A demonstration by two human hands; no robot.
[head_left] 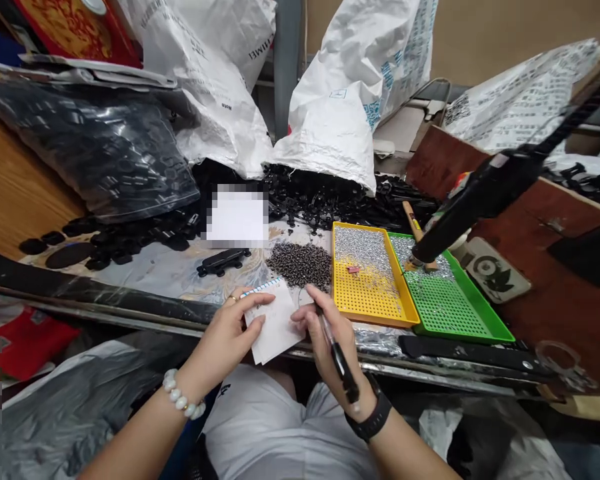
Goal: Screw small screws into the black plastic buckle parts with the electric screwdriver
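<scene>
A small white notepad [276, 328] with a blue-and-white bound top edge is tilted at the table's front edge. My left hand [230, 335] grips its left side, thumb and index finger lying over the page. In my right hand [330, 337] is a black pen [341, 360], its back end pointing toward my wrist. The right fingertips are at the pad's right edge; whether they pinch the paper I cannot tell. Just beyond the pad lies a heap of small dark metal parts [300, 264], and a black plastic piece [224, 262] rests to its left.
A yellow tray [367, 308] and a green tray [460, 320] hold small silvery parts. Above the green one hangs a black electric screwdriver [470, 200]. White sacks [330, 100] and black plastic parts [310, 200] line the back; a clear bag [105, 153] of black parts stands left.
</scene>
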